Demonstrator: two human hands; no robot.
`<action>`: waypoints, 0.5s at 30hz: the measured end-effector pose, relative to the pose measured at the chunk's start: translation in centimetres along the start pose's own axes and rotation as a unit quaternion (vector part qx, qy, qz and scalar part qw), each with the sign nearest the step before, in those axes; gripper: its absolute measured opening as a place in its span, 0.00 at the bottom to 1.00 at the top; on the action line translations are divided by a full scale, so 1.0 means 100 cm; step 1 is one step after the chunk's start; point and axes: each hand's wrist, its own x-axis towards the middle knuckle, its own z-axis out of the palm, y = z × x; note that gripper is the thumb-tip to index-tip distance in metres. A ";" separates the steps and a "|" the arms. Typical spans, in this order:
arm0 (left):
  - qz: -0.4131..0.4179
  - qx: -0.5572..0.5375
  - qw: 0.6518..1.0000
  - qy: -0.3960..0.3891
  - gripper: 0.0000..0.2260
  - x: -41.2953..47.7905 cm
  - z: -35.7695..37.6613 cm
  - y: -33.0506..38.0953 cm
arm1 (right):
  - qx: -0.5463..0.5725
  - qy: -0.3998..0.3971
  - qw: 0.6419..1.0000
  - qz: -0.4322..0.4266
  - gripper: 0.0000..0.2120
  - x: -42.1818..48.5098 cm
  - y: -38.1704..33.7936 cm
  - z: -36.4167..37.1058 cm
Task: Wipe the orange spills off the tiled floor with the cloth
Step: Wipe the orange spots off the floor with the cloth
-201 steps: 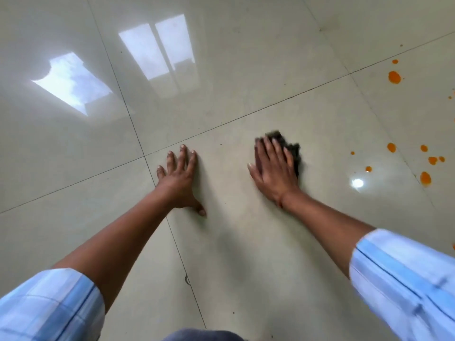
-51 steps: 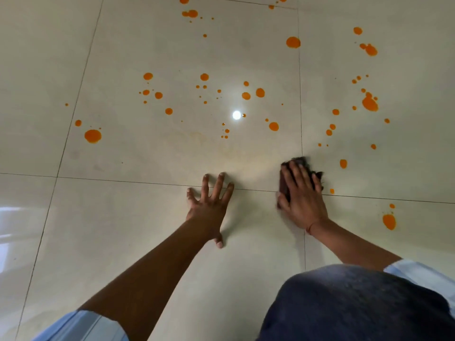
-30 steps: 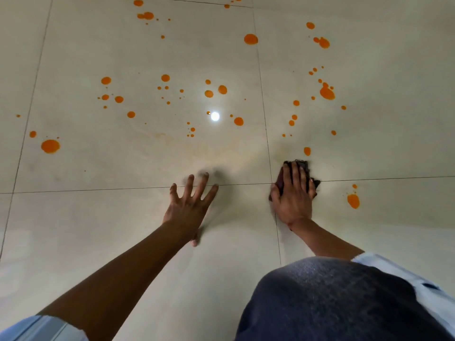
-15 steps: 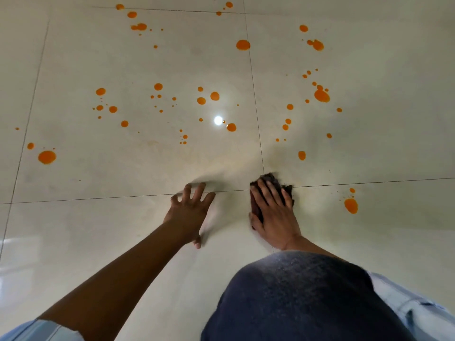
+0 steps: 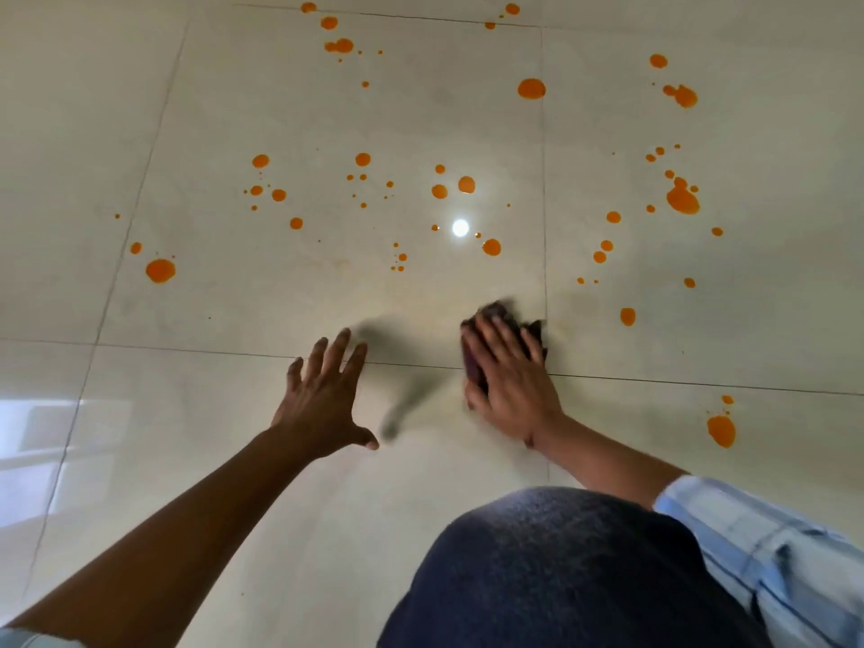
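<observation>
The hands sit side by side low on the floor: the left hand [image 5: 327, 399] is spread wide, fingers splayed and palm down at a grout line, holding nothing, and whether it presses the tile or hovers just above it cannot be told; the right hand [image 5: 509, 381] lies flat with fingers together on top of the cloth [image 5: 502, 315], pinning it to the floor rather than gripping it. Around them stretches the tiled floor [image 5: 234, 460], glossy and pale cream, crossed by thin dark grout lines. A dark blue knee [image 5: 561, 568] fills the lower right, with a light blue checked sleeve [image 5: 766, 554] beside it. The dark cloth, slightly blurred, peeks out past the right fingertips just left of a vertical grout line. Orange spills [image 5: 682, 198] scatter across the tiles beyond the hands, the nearest drop [image 5: 628, 316] just right of the cloth, a larger blot [image 5: 721, 430] far right, another [image 5: 160, 270] far left. A small bright light reflection [image 5: 460, 227] glints among the drops.
</observation>
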 end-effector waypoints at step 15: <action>-0.033 0.037 0.998 -0.028 0.51 0.009 -0.014 -0.003 | 0.006 -0.004 0.991 0.130 0.32 0.079 -0.004 -0.017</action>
